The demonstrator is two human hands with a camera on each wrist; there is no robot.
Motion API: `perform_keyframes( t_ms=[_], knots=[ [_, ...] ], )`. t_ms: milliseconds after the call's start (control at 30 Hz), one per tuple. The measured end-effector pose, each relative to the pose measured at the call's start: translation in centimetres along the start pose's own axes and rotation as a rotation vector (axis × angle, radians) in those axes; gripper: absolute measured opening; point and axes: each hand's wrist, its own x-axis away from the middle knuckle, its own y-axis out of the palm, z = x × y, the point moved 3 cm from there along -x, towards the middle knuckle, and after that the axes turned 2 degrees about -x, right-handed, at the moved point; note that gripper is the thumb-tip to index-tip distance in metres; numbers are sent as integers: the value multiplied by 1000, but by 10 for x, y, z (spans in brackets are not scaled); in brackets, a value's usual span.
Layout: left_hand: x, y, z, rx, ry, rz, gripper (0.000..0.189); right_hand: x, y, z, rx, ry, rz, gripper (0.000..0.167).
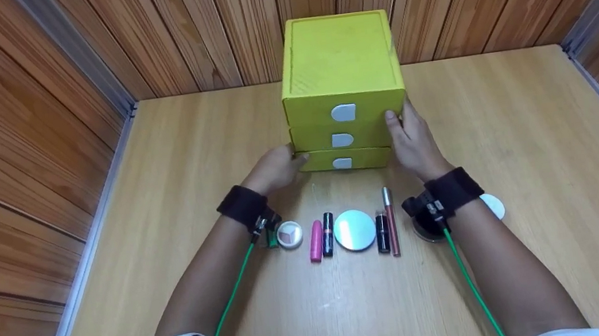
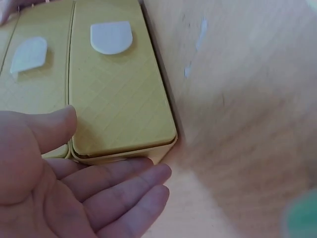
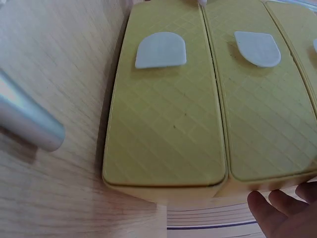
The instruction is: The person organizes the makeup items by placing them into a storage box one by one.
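Observation:
A yellow drawer box [image 1: 339, 53] with three stacked drawers stands on the table near the back wall, its front facing me. Each drawer carries a white rounded pull tab, the top one [image 1: 343, 112] included. At the lower left corner, my left hand [image 1: 276, 169] holds the box, thumb at the front edge and fingers along the side, as the left wrist view shows. Higher up on the opposite side, my right hand [image 1: 417, 141] grips it, thumb on the front; its fingertips [image 3: 260, 203] touch the side wall in the right wrist view.
In front of the box lie a small round pot [image 1: 289, 234], a pink tube [image 1: 315, 241], two black tubes, a round shiny compact [image 1: 354, 230] and a slim lip gloss tube [image 1: 392, 231]. My right wrist partly covers a dark round item [image 1: 428, 231] and a white disc [image 1: 494, 206].

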Motion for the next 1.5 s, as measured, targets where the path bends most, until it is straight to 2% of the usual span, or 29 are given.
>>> perform_keyframes(
  t_ms=[233,467,633,800,900,1000,1100,1200,1267,1333,1400,1467,1500],
  knots=[
    [5,9,14,-99,40,48,43,6,-9,-2,-85,27,8,56],
    [5,11,23,-105,14,29,43,12,-15,-4,-83,60,19,58],
    [3,10,24,-87,12,35,44,11,-16,-4,-82,60,34,57],
    [3,10,23,-111,51,32,47,10,-17,-4,-54,66,33,56],
    [6,8,19,-121,70,9,52,15,-20,-16,-83,54,21,55],
    [13,-2,17,-101,94,-8,64,23,-25,-39,-151,16,61,58],
    [25,-21,21,-11,158,16,73,33,-31,-63,-198,-33,189,62],
    [32,-46,32,96,265,102,74,43,-35,-81,-211,-77,337,57],
    [32,-63,39,159,337,199,70,47,-34,-85,-215,-110,398,50],
    [27,-78,43,230,403,296,62,47,-30,-82,-223,-126,413,41],
    [19,-88,46,295,452,372,54,45,-22,-75,-205,-133,389,33],
    [9,-94,48,360,501,407,47,41,-14,-68,-171,-132,346,28],
    [5,-94,49,389,511,401,45,38,-9,-64,-156,-123,322,26]
  ],
)
